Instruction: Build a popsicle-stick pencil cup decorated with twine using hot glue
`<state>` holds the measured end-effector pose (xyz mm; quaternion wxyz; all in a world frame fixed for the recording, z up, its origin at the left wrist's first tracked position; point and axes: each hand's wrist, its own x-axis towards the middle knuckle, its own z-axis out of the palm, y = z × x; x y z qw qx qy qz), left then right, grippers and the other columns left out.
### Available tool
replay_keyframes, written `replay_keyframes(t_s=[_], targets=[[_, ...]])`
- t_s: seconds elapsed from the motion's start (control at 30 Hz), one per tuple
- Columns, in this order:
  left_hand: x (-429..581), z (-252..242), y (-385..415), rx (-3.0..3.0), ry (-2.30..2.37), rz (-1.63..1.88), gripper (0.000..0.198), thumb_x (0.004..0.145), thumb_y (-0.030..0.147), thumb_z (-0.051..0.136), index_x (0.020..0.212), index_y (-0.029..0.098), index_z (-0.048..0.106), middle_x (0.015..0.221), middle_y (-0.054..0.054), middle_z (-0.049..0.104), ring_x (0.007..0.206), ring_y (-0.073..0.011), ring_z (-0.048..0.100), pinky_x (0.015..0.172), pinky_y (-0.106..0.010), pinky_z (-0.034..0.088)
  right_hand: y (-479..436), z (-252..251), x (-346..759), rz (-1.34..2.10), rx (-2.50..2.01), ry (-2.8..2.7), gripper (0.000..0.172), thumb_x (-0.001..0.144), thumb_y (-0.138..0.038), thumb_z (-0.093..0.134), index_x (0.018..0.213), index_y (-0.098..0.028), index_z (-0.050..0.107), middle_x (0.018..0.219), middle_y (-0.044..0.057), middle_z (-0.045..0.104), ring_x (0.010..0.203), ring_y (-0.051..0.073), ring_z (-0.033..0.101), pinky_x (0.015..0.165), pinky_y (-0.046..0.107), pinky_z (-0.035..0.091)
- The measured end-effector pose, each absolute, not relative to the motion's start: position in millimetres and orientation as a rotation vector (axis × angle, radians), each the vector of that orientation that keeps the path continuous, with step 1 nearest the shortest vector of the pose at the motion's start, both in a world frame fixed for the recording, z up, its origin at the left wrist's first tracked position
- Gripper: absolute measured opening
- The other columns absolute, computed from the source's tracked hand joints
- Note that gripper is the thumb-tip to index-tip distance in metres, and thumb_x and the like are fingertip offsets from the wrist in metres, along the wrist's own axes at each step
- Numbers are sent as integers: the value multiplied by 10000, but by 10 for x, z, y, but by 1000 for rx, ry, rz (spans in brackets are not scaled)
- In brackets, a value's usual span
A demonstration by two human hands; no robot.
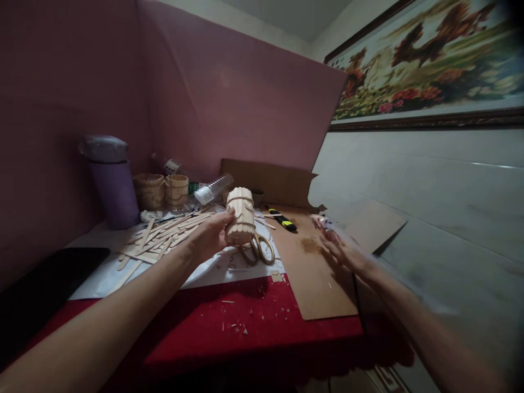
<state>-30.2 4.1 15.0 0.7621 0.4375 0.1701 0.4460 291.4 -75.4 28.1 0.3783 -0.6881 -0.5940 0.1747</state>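
Observation:
My left hand (215,234) is wrapped round a small cup-like barrel (240,215) made of pale wooden sticks, held up over the paper. Just below the barrel lie scissors with gold handles (266,250). My right hand (344,252) is over the brown cardboard sheet (315,284) at the right, blurred, with its fingers apart. Close to its fingertips is a small shiny pinkish item (325,225); whether the hand touches it is unclear. A black and yellow utility knife (281,218) lies on the cardboard between the hands.
Loose wooden sticks (164,237) lie piled on white paper (92,278). Behind them stand two wooden cups (177,190), a purple tumbler (114,188) and a clear plastic bottle (213,189). A black object (53,273) is at the left; scraps dot the red cloth (204,322).

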Motion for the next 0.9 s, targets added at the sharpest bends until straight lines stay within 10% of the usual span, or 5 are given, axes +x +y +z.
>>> replay_keyframes(t_s=[0.2,0.43,0.7,0.9], targets=[[-370,285,39,869,433,1178,311,879,259,650,1148,102,669,1010,-147,750,857,-255,740,816,-431,623,-642,30,3140,17,-2140,-1855,419,997,-356,376,1318,-150,548,1250,189,656,1079,302,638,822,366,449],[-415,406,52,803,511,1387,308,852,201,669,1145,108,668,940,-105,759,808,-215,741,782,-367,637,-681,367,2516,-654,-2234,-1890,258,957,-295,538,1005,-113,715,1065,223,691,1024,342,622,792,391,410],[-493,378,157,738,599,1521,217,852,200,664,1054,121,657,769,-42,742,672,-180,720,689,-300,626,-167,556,1422,89,-1614,-2358,164,862,-152,617,921,-189,765,993,83,773,893,199,677,719,272,407],[-491,375,198,706,618,1584,190,791,196,721,945,105,656,737,-36,718,610,-176,691,601,-307,607,144,393,936,109,-1818,-2453,187,851,-232,668,972,-141,777,1077,177,761,1022,281,694,789,314,465]])
